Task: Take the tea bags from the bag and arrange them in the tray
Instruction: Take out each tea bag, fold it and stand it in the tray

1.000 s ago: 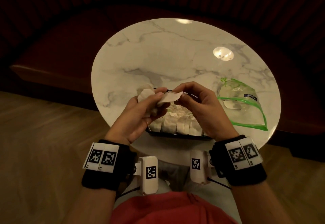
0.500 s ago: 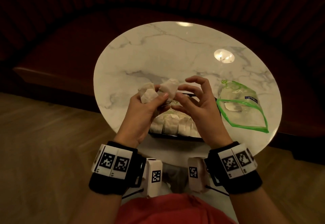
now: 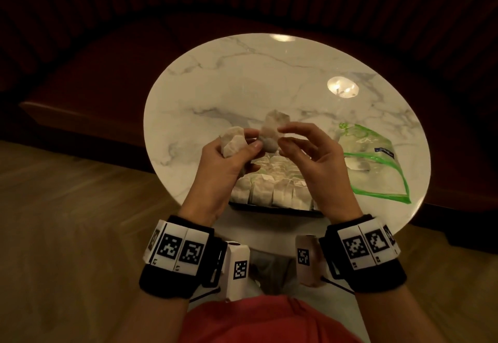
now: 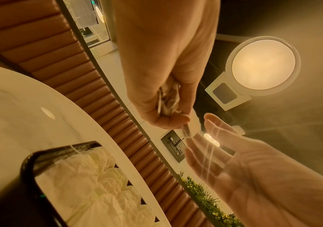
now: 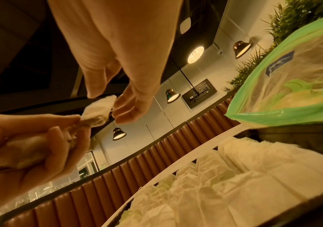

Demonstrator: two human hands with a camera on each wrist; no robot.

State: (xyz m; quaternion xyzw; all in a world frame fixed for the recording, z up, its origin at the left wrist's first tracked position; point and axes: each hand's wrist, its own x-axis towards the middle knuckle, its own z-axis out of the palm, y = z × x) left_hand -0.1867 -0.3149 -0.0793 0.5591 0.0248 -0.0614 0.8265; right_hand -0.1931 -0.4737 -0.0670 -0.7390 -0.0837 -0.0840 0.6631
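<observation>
Over the round marble table (image 3: 229,78) the person's left hand (image 3: 223,165) is curled tight round a small bunch of tea bags (image 3: 233,144), fingers and thumb clamped on them, with one tea bag (image 3: 273,130) sticking up out of the grip. The right hand (image 3: 320,165) is raised just beside it, fingers loosely spread and a little bent, its fingertips (image 5: 121,110) at the top edge of that raised bag; whether they pinch it or only touch it I cannot tell. Below both hands sits the dark tray (image 3: 269,206), near the table's front edge, already lined with rows of pale tea bags standing close together. To the right of the tray, apart from it, the clear plastic bag (image 3: 377,165) with green edging lies flat on the marble, with something pale inside.
</observation>
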